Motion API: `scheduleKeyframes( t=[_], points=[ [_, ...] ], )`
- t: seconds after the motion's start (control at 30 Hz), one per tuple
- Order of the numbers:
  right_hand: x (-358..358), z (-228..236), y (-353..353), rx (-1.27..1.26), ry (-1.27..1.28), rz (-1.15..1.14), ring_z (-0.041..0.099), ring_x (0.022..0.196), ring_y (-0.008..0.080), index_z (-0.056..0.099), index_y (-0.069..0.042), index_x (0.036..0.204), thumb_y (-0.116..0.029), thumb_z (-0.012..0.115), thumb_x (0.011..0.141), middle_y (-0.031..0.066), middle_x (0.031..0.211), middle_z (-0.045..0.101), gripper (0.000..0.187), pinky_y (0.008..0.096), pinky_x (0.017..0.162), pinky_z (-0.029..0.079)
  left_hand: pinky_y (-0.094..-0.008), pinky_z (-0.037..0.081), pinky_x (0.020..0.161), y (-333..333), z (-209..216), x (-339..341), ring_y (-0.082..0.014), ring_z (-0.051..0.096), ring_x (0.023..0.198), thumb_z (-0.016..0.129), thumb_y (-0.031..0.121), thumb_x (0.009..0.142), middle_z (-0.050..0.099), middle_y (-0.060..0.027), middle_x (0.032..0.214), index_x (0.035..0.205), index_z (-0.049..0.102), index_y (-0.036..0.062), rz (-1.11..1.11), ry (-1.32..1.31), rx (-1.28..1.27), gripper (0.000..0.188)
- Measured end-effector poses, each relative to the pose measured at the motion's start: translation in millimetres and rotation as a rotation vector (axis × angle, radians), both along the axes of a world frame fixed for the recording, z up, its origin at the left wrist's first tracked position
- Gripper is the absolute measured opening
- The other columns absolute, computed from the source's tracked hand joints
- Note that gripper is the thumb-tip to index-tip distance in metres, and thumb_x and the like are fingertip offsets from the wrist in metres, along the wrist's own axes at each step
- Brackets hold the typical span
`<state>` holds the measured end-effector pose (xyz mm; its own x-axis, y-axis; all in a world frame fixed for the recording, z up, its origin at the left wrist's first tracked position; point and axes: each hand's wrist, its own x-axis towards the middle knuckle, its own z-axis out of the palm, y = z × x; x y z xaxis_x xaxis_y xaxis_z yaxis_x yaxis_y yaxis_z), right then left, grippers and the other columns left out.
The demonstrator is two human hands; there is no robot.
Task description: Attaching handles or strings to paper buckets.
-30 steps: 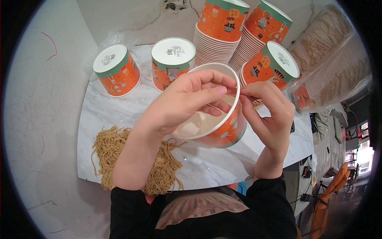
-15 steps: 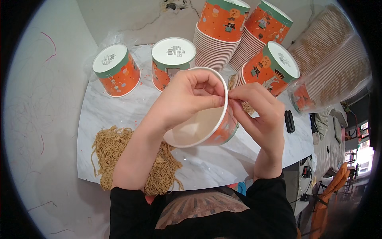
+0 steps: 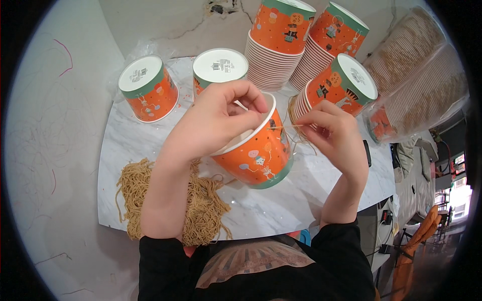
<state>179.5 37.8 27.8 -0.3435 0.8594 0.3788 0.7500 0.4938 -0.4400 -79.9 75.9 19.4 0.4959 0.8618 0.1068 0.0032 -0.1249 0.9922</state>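
Observation:
My left hand (image 3: 218, 118) grips the rim of an orange paper bucket (image 3: 256, 163), its fingers curled inside the mouth. The bucket is tilted, with a green base band and cartoon figures on its side. To the right, my right hand (image 3: 337, 138) pinches a thin tan cord (image 3: 290, 127), which stretches to the bucket's side just below the rim. Whether the cord passes through the wall there cannot be made out. Under and beside my left forearm lies a heap of tan cords (image 3: 205, 213).
Upside-down buckets (image 3: 148, 90) stand on the marble-patterned table (image 3: 125, 145). Behind, stacked buckets (image 3: 276, 60) rise near the wall, and a leaning stack (image 3: 341, 85) sits at right. Bagged bucket stacks (image 3: 416, 90) stand far right. A black object (image 3: 367, 153) lies past my right wrist.
The bucket has turned so its printed side faces up toward me. My right hand has drawn away to the right from the rim, pulling the cord taut. My left hand has shifted slightly left.

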Motion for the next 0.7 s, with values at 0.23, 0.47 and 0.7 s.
scheduleKeyframes(
  t=[0.23,0.47,0.7],
  points=[
    [10.9,11.1,1.4,-0.507,0.533,0.018,0.069,0.07,0.0109,0.071,0.002,0.103,-0.002,0.065,0.093,0.0065,0.086,0.074,0.012,0.0247,0.065,0.056,-0.0225,0.059,0.072,-1.2,3.8,0.6,-0.0142,0.073,0.089,0.061,0.005,0.096,0.061,-0.0018,0.105,0.105,0.06,0.0015,-0.045,-0.114,-0.135,0.01],
    [-18.2,3.2,-6.3,-0.454,0.814,0.205,0.069,0.096,0.0127,0.061,0.003,0.124,0.004,0.054,0.093,0.0102,0.109,0.071,0.032,0.0262,0.081,0.057,-0.026,0.061,0.076,-14.0,4.9,13.5,-0.016,0.072,0.092,0.058,0.006,0.098,0.06,-0.0046,0.109,0.111,0.056,-0.0003,-0.083,-0.163,-0.167,0.014],
    [-34.4,-2.6,-15.2,-0.193,0.568,0.159,0.069,0.102,0.0143,0.066,-0.001,0.117,-0.004,0.076,0.084,0.0065,0.108,0.071,0.034,0.0303,0.084,0.058,-0.0262,0.059,0.086,-20.5,-3.7,24.4,-0.0148,0.07,0.099,0.058,0.0,0.099,0.059,-0.0047,0.112,0.112,0.054,-0.0006,-0.144,-0.296,-0.142,0.013]
  ],
)
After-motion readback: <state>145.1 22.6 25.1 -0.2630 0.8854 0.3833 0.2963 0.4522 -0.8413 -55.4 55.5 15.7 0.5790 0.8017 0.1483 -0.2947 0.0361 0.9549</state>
